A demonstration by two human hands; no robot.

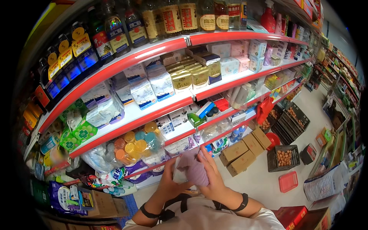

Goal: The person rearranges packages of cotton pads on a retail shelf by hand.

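My left hand [172,182] holds the left side of a package with a whitish side [180,171], close in front of my body. A purple ribbed item [197,173], perhaps a cloth, lies against it, and my right hand [212,178] grips its right side with the fingers over the top. The two held things touch; whether they are one product I cannot tell. Both hands are in front of the lowest shelves. Beyond them stand wrapped sanitary pad packs [143,93] and gold packs [181,81] on a white shelf.
Red-edged shelves [161,50] curve across the view, with glass bottles [138,31] on top. A bag of colored lids [139,142] rests lower left. Cardboard boxes [241,155], a crate of eggs [284,158] and a red plastic basket [288,182] stand on the floor at right.
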